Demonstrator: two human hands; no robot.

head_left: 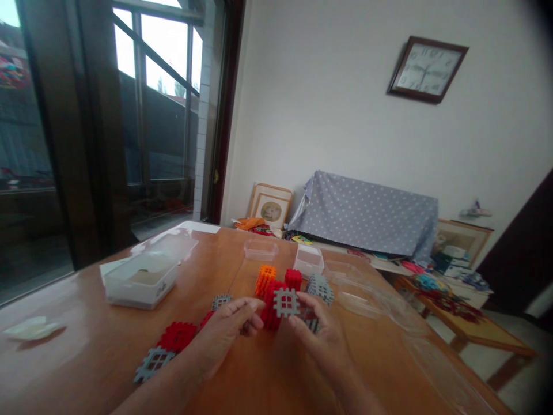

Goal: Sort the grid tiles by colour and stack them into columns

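Observation:
Over the wooden table (86, 346) my two hands meet around a cluster of waffle-grid plastic blocks. My left hand (224, 331) has its fingers curled against the red blocks (270, 311) of the cluster. My right hand (317, 331) pinches a grey grid tile (286, 302) held upright against the red ones. An orange block (265, 278), another red block (293, 279) and a grey block (320, 287) stand just behind. Loose pieces lie to the left: a red piece (177, 335), a grey tile (152, 363) and a small grey tile (221, 301).
A lidded white plastic box (140, 279) stands at the left, with crumpled paper (30, 328) nearer the edge. Clear plastic trays (261, 248) and a white box (309, 260) sit further back. Beyond are a covered cabinet (367, 210), a low table (470, 325) and a wall clock (425, 69).

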